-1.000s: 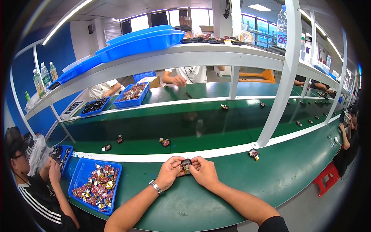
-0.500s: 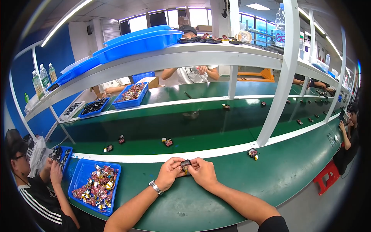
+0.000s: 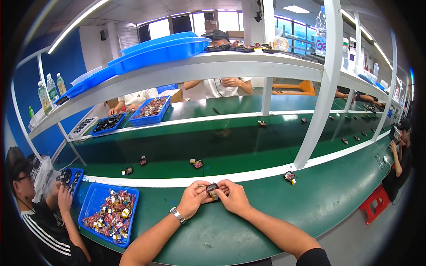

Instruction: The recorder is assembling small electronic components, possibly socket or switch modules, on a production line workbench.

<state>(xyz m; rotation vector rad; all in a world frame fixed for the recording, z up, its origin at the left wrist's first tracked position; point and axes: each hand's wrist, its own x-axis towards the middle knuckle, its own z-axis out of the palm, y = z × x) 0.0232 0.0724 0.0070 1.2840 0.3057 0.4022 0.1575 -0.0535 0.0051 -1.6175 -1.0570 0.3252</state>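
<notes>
Between both hands, over the near green bench, I hold a small black electronic part (image 3: pixel 212 188) with a pale yellow patch below. My left hand (image 3: pixel 196 198) pinches its left side, and a metal watch is on that wrist. My right hand (image 3: pixel 232 197) grips the other side with thumb and fingertips. Fingers hide much of the part, so its exact kind is unclear. To the left stands a blue tray (image 3: pixel 84 207) heaped with small reddish parts with white and yellow tabs. One similar part (image 3: pixel 289 177) lies right of my hands by the white rail.
Beyond the white rail (image 3: pixel 239 176), a dark green conveyor belt (image 3: pixel 230 157) carries several scattered parts. A white post (image 3: pixel 320 93) rises at right, supporting an overhead shelf (image 3: pixel 222 66) with blue trays. A co-worker (image 3: pixel 44 221) sits at left; others work across the belt and at far right.
The parts on the belt have shifted slightly to the right. My hands stay nearly in place, with the held part turned a little. Across the belt, co-workers' hands have moved.
</notes>
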